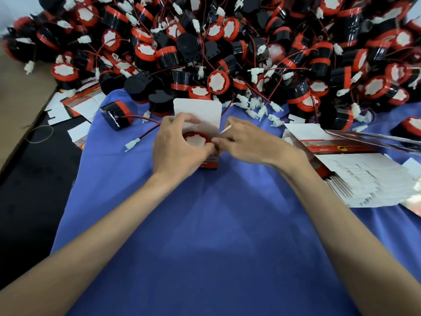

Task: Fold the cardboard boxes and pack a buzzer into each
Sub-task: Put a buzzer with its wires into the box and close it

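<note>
A small cardboard box (197,111) stands upright on the blue cloth (205,224) with its white top flap raised. Inside its open top sits a buzzer (196,139), red rim and white face up. My left hand (175,144) is curled round the box's left side, thumb over the opening. From the right, my right hand (246,142) pinches a small white side flap at the box's top edge. A loose buzzer (116,115) lies to the left, its red wire and white plug trailing across the cloth.
A big heap of black-and-red buzzers (227,42) with white plugs fills the far side. A stack of flat unfolded boxes (364,179) lies at the right. More flat boxes (75,106) and a brown cardboard sheet (20,106) lie at the left.
</note>
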The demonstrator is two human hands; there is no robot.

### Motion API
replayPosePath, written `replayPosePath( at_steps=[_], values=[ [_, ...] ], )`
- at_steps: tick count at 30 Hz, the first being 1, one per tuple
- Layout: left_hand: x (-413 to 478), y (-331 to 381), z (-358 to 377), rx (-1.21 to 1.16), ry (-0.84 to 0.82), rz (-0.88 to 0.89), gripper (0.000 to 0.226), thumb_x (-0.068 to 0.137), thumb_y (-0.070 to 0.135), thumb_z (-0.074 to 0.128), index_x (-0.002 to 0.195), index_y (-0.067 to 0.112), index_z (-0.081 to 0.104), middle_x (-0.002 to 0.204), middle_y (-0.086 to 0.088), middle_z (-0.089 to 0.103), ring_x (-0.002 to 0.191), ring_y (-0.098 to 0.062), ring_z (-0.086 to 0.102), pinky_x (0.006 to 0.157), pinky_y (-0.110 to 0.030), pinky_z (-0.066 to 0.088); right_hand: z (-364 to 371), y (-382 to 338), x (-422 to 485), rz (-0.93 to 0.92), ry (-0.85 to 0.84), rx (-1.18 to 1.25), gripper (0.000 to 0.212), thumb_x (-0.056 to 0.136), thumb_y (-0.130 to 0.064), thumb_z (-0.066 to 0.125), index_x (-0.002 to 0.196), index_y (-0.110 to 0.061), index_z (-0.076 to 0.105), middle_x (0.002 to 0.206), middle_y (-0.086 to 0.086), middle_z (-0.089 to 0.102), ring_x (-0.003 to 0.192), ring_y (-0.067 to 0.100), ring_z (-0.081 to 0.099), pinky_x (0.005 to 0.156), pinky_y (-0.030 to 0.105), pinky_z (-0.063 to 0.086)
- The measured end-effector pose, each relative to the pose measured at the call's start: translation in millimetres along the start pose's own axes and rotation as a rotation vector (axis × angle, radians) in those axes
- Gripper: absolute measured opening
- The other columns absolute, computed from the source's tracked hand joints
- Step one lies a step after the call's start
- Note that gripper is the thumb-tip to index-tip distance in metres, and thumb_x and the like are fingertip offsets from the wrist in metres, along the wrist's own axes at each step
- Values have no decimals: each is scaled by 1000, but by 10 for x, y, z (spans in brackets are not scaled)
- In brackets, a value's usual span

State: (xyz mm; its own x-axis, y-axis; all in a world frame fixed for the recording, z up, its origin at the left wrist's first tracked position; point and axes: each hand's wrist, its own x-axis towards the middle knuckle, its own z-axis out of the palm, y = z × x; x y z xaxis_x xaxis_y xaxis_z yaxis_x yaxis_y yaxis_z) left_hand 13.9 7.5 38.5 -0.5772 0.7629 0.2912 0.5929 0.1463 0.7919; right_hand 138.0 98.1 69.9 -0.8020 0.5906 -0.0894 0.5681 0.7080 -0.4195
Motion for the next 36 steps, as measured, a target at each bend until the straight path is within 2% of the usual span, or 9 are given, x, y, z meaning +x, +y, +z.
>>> replayPosePath(
  at_steps=[3,8,12,15,17,21,27,33,36],
  values=[
    [-61,-55,36,-14,53,6,57,50,53,57,103,33,49,102,17,52,91,1,46,74,-20,36,37,46,24,-22,124,96,11,85,-16,63,92,-11,69,75,1,53,79,14,48,77,29,42],
    [-103,-155,96,14,107,27,76,59,47,70,125,25,40,107,18,50,98,-8,51,73,-23,36,175,48,71,85,327,411,50,69,-12,77,101,-19,39,69,-6,46,66,7,41,51,15,34],
    [-86,-199,50,-198,81,23,55,71,38,63,120,22,45,104,29,48,93,13,47,76,-4,35,339,28,42,15,336,733,47,75,-1,71,105,-16,38,74,-4,51,71,13,48,66,23,41],
    [-29,-226,6,-495,1,-57,36,82,37,46,114,23,55,115,17,58,110,4,52,95,-24,41,425,68,-27,-77,327,1169,33,82,-16,60,111,-16,43,85,2,52,81,12,51,78,24,44],
    [-37,-201,11,-530,-28,-34,37,90,39,34,109,23,61,120,2,55,123,-20,48,106,-40,39,467,59,-40,-92,400,1113,21,84,-22,54,104,-19,49,96,2,53,88,7,52,80,21,44],
    [-43,-170,21,-446,-158,-38,33,88,49,36,107,39,60,109,9,39,124,-15,36,108,-28,33,477,84,5,-47,417,1148,18,83,-23,60,100,-19,56,117,5,57,112,14,55,93,30,48],
    [-36,-229,11,-497,-301,28,49,82,4,55,113,42,54,126,-5,47,125,-30,47,105,-52,41,524,12,44,-64,219,1220,35,88,3,62,116,-16,52,110,5,65,103,17,62,89,34,52],
    [-43,-277,89,-649,-112,118,41,85,-6,50,104,18,23,109,-2,47,102,-2,51,94,-25,42,528,-34,19,-180,345,1196,36,85,14,58,107,-14,61,104,1,66,98,8,63,87,24,51],
    [-51,-301,99,-546,-81,187,47,83,-21,47,104,17,30,94,0,54,90,-1,56,84,-19,44,502,-8,3,-264,274,1166,28,82,6,59,98,-16,65,114,5,63,106,11,62,92,27,49]
  ],
)
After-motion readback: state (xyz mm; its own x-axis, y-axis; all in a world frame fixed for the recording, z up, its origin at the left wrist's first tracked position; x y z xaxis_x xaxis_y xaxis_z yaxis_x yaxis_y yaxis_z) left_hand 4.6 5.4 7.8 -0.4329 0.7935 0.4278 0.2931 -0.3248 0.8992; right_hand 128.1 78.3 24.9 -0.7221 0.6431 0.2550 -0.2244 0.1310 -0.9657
